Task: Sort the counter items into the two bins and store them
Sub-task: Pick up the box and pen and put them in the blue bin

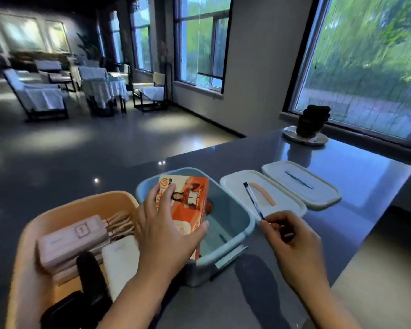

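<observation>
Two bins stand side by side on the dark grey counter [342, 176]: an orange bin [57, 205] on the left and a blue bin [233, 210] just beside it on the right. The left hand [166, 233] is closed around an orange and white packet [190, 200], with the fingers over its near face and the thumb on its right edge. The packet has a glossy printed front with a small figure in an orange dress and some large white letters; it is tilted and sits partly inside the blue bin, above its left wall. The right hand [292, 243] pinches a pen [253, 200] between the fingertips at its lower end. The pen has a clear barrel and a dark cap end, and it points up over a white lid [237, 186] with a peach handle. A second white lid [318, 193] lies touching it on the right. In the orange bin lie a pink case [71, 238], a white flat box [121, 262] and some dark objects [88, 281].
</observation>
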{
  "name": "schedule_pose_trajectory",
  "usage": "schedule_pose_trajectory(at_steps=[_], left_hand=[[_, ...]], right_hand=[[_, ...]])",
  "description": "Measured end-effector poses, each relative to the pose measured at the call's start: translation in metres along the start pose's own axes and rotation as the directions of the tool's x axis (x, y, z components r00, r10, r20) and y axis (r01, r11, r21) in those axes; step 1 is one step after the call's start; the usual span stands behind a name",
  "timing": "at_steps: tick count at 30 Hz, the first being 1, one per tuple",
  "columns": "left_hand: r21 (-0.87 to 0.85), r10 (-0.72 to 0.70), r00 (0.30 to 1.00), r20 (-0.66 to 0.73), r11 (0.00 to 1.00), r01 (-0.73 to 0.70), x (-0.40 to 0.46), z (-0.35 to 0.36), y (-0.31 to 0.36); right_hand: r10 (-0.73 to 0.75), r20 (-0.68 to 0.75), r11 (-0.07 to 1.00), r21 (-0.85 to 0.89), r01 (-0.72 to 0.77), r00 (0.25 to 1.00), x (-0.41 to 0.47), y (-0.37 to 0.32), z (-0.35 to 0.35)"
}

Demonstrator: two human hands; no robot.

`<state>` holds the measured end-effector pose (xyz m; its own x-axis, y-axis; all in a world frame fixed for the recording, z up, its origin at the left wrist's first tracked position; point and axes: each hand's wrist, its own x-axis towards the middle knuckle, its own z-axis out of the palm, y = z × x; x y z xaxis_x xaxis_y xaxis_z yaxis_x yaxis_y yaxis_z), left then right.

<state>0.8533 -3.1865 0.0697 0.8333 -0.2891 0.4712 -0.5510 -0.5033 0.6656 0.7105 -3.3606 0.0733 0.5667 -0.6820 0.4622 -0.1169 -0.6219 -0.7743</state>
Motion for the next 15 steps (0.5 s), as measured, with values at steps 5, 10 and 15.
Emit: schedule_pose_trajectory(at_steps=[5, 10, 15], left_hand=[[0.091, -0.021, 0.999, -0.046, 0.995, 0.025, 0.047, 0.015, -0.01], [0.231, 0.014, 0.98, 0.2, 0.971, -0.061, 0.082, 0.039, -0.012], [0.38, -0.088, 0.865, 0.495, 0.917, -0.124, 0.114, 0.058, -0.031]], right_hand=[[-0.099, 0.168, 0.988, 0.136, 0.077, 0.981, 0.075, 0.023, 0.037], [-0.164, 0.308, 0.971, 0.216, 0.099, 0.937, 0.131, 0.04, 0.056], [-0.175, 0.402, 0.955, 0.29, 0.057, 0.899, 0.16, 0.043, 0.06]])
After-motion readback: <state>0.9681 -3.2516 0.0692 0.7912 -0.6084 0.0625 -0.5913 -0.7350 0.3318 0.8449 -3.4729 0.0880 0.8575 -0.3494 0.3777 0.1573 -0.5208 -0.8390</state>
